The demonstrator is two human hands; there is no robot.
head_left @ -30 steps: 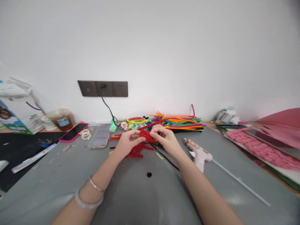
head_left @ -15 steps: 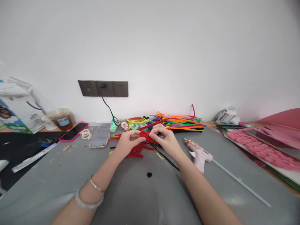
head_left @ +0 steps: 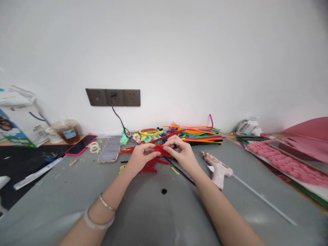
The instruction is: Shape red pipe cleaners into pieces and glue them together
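Observation:
Between my two hands is a red fuzzy pipe-cleaner piece (head_left: 160, 149), held up over the middle of the grey table. My left hand (head_left: 140, 156) pinches its left side, thumb and fingers closed. On the right side, my right hand (head_left: 180, 151) grips it between thumb and fingertips. The piece's exact shape is partly hidden by the fingers. Just below and behind my left hand, more red pipe cleaners (head_left: 150, 167) lie in a loose heap. A bundle of many-coloured pipe cleaners (head_left: 202, 133) lies along the wall behind my right hand.
A pink glue gun (head_left: 219, 171) with a long glue stick (head_left: 266, 199) lies to the right. A black cord (head_left: 183, 173) passes under my right arm. Leftward are a phone (head_left: 109, 150), a pink-cased phone (head_left: 80, 145) and a drink cup (head_left: 68, 131). A black pompom (head_left: 164, 191) sits in front.
Both hands stay almost in place, still holding the red piece. It has turned slightly between the fingertips. The whole view has shifted a little.

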